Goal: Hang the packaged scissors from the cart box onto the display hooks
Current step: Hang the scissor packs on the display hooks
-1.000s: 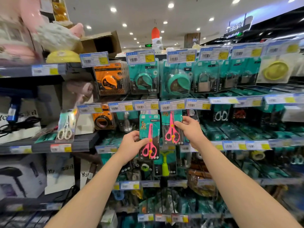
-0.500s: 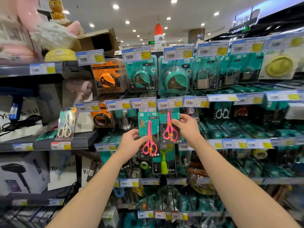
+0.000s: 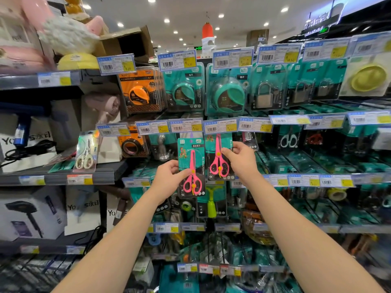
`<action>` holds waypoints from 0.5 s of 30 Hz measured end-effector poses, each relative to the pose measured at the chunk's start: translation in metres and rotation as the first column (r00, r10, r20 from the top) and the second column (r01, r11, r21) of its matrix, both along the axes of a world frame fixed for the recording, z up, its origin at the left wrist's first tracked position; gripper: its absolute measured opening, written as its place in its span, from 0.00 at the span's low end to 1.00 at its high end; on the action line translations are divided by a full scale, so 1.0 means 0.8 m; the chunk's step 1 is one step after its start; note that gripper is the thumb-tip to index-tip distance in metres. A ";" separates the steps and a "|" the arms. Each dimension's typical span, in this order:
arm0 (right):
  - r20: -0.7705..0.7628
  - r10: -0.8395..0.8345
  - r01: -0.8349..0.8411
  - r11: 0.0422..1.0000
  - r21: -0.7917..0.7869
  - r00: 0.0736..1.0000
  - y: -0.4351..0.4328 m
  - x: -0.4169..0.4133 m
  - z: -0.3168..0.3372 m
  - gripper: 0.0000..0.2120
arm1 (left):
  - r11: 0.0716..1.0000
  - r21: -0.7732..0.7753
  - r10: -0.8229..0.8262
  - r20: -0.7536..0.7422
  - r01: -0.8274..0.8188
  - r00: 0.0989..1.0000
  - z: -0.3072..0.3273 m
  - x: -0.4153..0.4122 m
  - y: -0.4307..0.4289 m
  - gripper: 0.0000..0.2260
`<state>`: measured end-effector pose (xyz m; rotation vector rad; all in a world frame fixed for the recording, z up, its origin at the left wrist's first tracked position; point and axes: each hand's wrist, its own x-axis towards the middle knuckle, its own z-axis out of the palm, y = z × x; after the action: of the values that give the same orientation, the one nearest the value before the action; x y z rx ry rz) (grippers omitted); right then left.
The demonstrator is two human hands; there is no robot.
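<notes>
pink scissors pack pinched by left hand, 2nd pack just beside it, gripped by right hand

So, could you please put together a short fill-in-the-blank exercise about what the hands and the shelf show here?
The left hand grips a scissors pack with ____ handles.
The right hand holds a second pack that sits ____ than the first.
On the top row, the padlock hangs to the ____ of the orange tape measure.
Missing words: pink; higher; right.
</notes>
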<state>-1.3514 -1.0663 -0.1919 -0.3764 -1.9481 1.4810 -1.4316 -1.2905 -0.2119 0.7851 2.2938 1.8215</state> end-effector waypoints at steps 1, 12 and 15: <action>-0.004 0.004 -0.004 1.000 -0.017 1.000 -0.002 -0.001 0.001 0.12 | 1.000 -0.003 -0.001 -0.001 0.001 1.000 0.000 0.000 0.000 0.07; -0.032 0.022 -0.023 0.998 -0.054 0.999 0.001 0.001 0.002 0.05 | 1.000 -0.021 0.001 -0.001 -0.001 1.000 -0.004 0.001 0.000 0.08; -0.056 0.031 -0.037 0.993 -0.114 0.998 0.003 0.005 0.000 0.04 | 1.000 -0.026 -0.011 -0.006 0.011 1.000 -0.004 0.000 -0.001 0.08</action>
<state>-1.3472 -1.0642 -0.1916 -0.3517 -1.8407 1.6130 -1.4313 -1.2909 -0.2154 0.7990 2.3070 1.7838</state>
